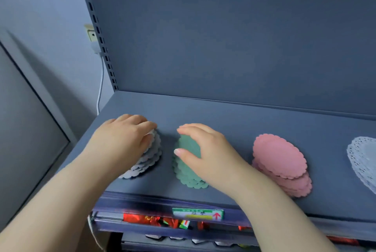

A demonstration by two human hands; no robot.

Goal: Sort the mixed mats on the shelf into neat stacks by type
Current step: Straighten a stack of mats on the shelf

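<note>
On the blue-grey shelf (234, 129) lie several stacks of round scalloped mats. My left hand (124, 140) lies over the pale grey-white stack (151, 156) at the left, fingers curled round its far edge. My right hand (203, 150) grips the green stack (187, 174) beside it, thumb at the left edge and fingers over the far edge. A pink stack (280, 160), slightly fanned toward the front, sits apart to the right. At the far right edge a white lace doily (364, 158) is partly cut off by the frame.
The shelf's back panel (223, 48) rises behind the mats. A green price tag (197, 213) hangs on the front rail. Red-wrapped goods (154, 220) fill the shelf below. A wall socket with a white cable (92, 36) is at the left.
</note>
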